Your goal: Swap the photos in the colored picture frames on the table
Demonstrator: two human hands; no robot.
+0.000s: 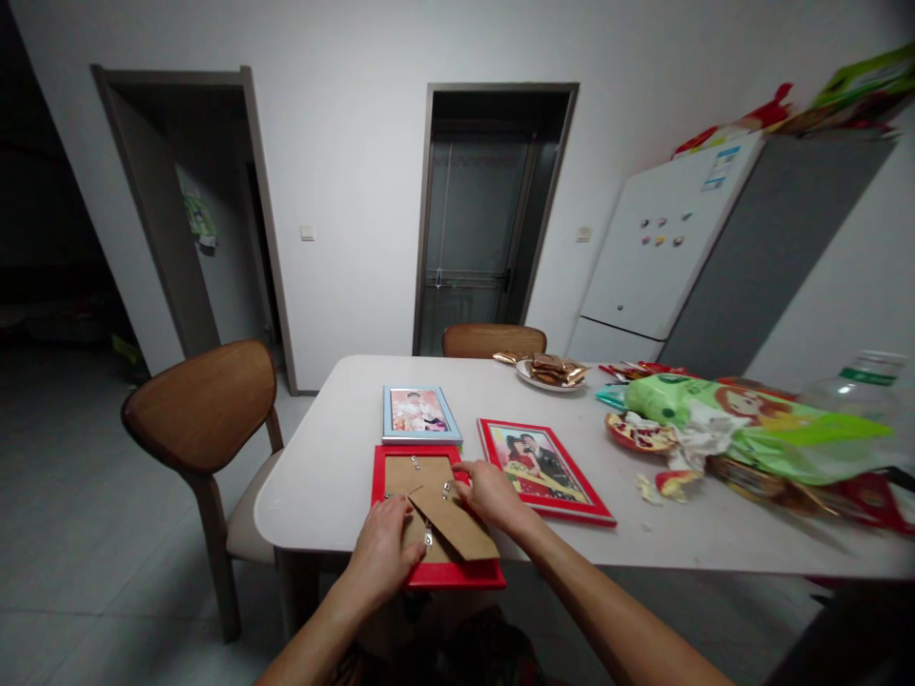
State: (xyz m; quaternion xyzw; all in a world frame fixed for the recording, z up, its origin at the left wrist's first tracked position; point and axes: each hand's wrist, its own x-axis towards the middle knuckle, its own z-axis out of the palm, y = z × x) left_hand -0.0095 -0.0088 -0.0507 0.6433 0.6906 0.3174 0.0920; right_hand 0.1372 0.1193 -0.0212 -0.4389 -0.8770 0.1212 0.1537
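A red picture frame (376,466) lies face down at the table's front edge, its lower end jutting past it. Its brown backing board (400,471) carries small metal clips, and a brown stand flap (461,534) slants across it. My left hand (382,545) grips the frame's left side, thumb over the backing. At the right side, the curled fingers of my right hand (490,493) hold the frame's edge, close to a metal clip (447,490). Beyond lies a light-blue framed picture (418,412); to the right, a red framed couple photo (543,464) faces up.
On the table's right are a plate (549,385) of wrapped snacks, a cut pomegranate (640,433), peel pieces (676,483), crumpled tissue (704,438), a green bag (758,414) and a clear bottle (862,391). Wooden chairs (207,405) stand left and behind. A fridge (661,238) stands at right.
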